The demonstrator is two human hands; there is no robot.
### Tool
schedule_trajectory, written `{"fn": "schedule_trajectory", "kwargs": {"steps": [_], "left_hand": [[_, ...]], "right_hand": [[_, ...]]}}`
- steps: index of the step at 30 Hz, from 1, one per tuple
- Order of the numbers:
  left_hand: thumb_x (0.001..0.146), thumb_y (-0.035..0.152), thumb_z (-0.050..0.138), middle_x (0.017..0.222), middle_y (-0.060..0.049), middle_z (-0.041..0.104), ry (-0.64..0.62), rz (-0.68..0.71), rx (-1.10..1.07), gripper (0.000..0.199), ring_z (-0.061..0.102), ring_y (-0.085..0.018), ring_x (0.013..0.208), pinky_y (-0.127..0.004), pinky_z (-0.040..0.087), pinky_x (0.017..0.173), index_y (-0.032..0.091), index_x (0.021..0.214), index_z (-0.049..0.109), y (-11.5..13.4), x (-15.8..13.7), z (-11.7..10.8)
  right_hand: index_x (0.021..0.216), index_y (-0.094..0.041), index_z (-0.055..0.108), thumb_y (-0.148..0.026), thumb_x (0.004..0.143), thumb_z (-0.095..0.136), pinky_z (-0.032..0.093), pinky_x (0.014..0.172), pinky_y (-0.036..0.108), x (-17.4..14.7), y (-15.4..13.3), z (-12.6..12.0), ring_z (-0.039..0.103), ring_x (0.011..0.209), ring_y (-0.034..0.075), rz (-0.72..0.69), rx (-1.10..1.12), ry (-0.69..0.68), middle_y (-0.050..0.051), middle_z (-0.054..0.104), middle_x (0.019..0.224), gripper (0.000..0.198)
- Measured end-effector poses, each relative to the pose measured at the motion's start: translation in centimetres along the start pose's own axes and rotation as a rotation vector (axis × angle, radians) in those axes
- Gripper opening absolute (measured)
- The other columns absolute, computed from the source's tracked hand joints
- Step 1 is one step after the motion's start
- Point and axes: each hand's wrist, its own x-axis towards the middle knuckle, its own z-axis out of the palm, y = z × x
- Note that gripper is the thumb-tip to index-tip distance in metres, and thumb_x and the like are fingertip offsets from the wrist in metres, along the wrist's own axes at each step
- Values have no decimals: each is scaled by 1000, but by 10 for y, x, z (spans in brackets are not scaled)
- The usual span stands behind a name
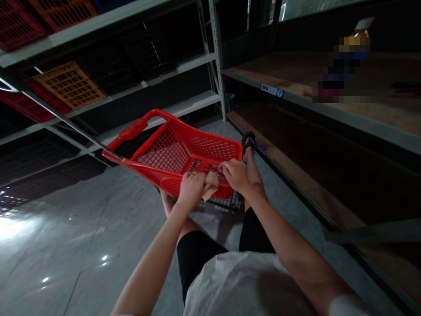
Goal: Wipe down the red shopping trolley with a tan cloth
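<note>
A red plastic shopping cart (197,132) with perforated basket walls stands in front of my legs, its handle end to the far left. My left hand (191,188) is closed at the near rim of the basket. A crumpled tan cloth or paper (211,184) sticks out from its fingers and lies against the basket edge. My right hand (235,175) has its fingers curled over the near right corner of the basket; the fingertips are partly hidden. Through the holes in the basket, the grey floor shows.
Metal racks on the left hold plastic crates, one of them an orange crate (69,85). At right, a wooden shelf (286,66) carries a blue-and-white label (272,90) and a blurred-out item. My foot in a dark sandal (248,142) stands close to the lower shelf edge.
</note>
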Motion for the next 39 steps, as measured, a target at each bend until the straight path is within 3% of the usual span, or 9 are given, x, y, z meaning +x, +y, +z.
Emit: {"fn": "schedule_trajectory", "kwargs": {"steps": [5, 10, 12, 15, 20, 28, 33, 36, 39], "left_hand": [[91, 46, 64, 90, -12, 71, 90, -39, -143, 28, 65, -30, 95, -45, 47, 85, 18, 95, 64, 74, 14, 12], [94, 45, 62, 114, -10, 71, 53, 179, -457, 46, 66, -24, 103, -38, 51, 88, 20, 131, 55, 25, 0, -10], [97, 42, 57, 122, -9, 69, 82, 122, -529, 41, 64, -23, 110, -37, 50, 95, 22, 132, 55, -3, -8, -19], [103, 40, 45, 110, -7, 73, 77, -9, -475, 29, 65, -23, 104, -38, 48, 93, 22, 113, 65, -26, -15, -22], [106, 39, 35, 75, -5, 69, 57, -40, -258, 48, 62, -22, 80, -37, 41, 80, 20, 72, 63, -20, -18, -11], [106, 42, 37, 79, -4, 72, 127, -10, -274, 46, 61, -21, 81, -37, 37, 79, 21, 80, 68, -13, -9, -2], [106, 41, 39, 79, -3, 71, 160, -25, -228, 43, 60, -21, 81, -37, 35, 78, 21, 78, 65, -7, -1, 0], [105, 40, 42, 78, -3, 70, 184, -46, -204, 41, 60, -21, 81, -37, 34, 78, 21, 76, 63, -2, 0, 1], [104, 37, 44, 77, -3, 70, 206, -64, -189, 38, 59, -21, 81, -37, 34, 78, 21, 74, 61, 1, -2, 3]], "right_hand": [[103, -26, 70, -32, 98, 44, 49, 96, 38, -12, -8, -9, 64, 97, 21, 91, 301, 94, 4, 73, 100, 28], [154, -30, 39, -42, 97, 54, 43, 111, 47, -55, -35, -14, 58, 127, 26, -16, 205, 19, 9, 62, 140, 60], [158, -30, 31, -46, 95, 60, 34, 116, 54, -69, -44, -7, 56, 127, 29, -105, 37, -34, 9, 62, 141, 71], [152, -33, 44, -40, 97, 59, 33, 113, 54, -79, -47, 6, 60, 112, 28, -160, -123, -49, 6, 72, 125, 58], [133, -39, 65, -28, 98, 58, 42, 105, 50, -82, -26, 9, 64, 101, 23, -216, -85, -99, 2, 77, 108, 37], [104, -34, 78, -32, 85, 77, 43, 118, 51, -74, 24, -32, 67, 115, 21, -53, 323, -55, 1, 77, 111, 20], [103, -30, 76, -32, 91, 68, 46, 117, 49, -56, 65, -48, 61, 126, 22, -136, 144, -20, 4, 73, 122, 14], [114, -30, 72, -28, 97, 56, 52, 111, 45, -65, 67, -32, 58, 127, 23, -189, -58, 128, 6, 64, 129, 24], [124, -31, 65, -18, 97, 46, 57, 101, 42, -89, 36, 5, 55, 125, 23, -62, -128, 414, 9, 51, 133, 35]]}}
